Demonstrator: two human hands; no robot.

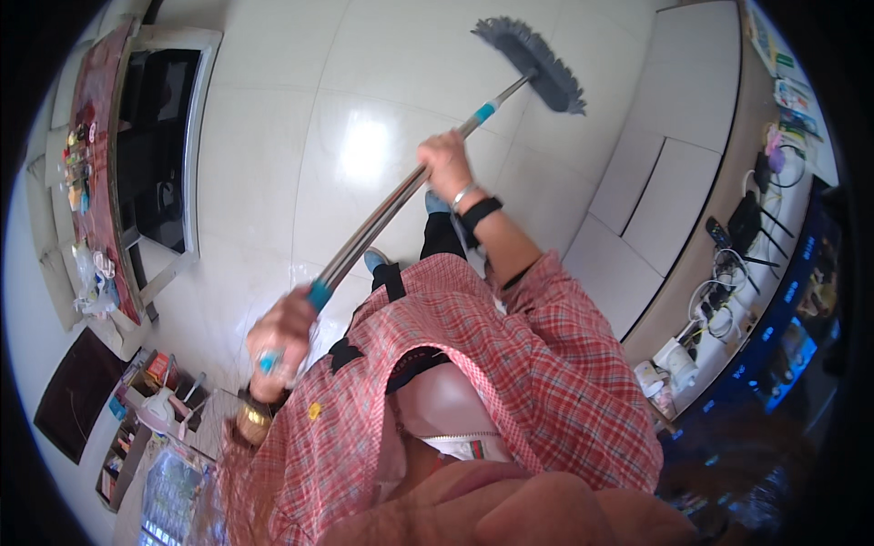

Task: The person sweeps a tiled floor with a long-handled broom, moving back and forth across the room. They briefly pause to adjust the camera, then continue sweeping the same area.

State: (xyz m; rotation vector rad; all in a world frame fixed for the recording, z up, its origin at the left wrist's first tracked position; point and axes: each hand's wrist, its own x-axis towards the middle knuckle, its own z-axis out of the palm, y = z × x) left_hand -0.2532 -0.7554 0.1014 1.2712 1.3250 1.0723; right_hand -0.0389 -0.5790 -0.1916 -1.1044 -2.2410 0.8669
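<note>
A mop's steel pole (375, 225) with teal fittings runs diagonally across the view, from lower left to upper right. At its far end, a grey fringed mop head (538, 67) lies on the pale tiled floor (273, 136). My right hand (447, 164), with a silver bracelet and a black band at the wrist, grips the pole's middle. Closed around the teal grip near the pole's upper end is my left hand (281, 336), slightly blurred, a gold-coloured bangle on that wrist. Below the pole are my feet in blue footwear (375, 259) and a red checked garment (437, 307).
On the right stands a long low cabinet (655, 198) carrying a router, cables (724, 286), a remote control (717, 233) and a lit screen (785, 341). A low table (102, 170) with small items stands left, beside a pale sofa (58, 239). Shelves (130, 443) are lower left.
</note>
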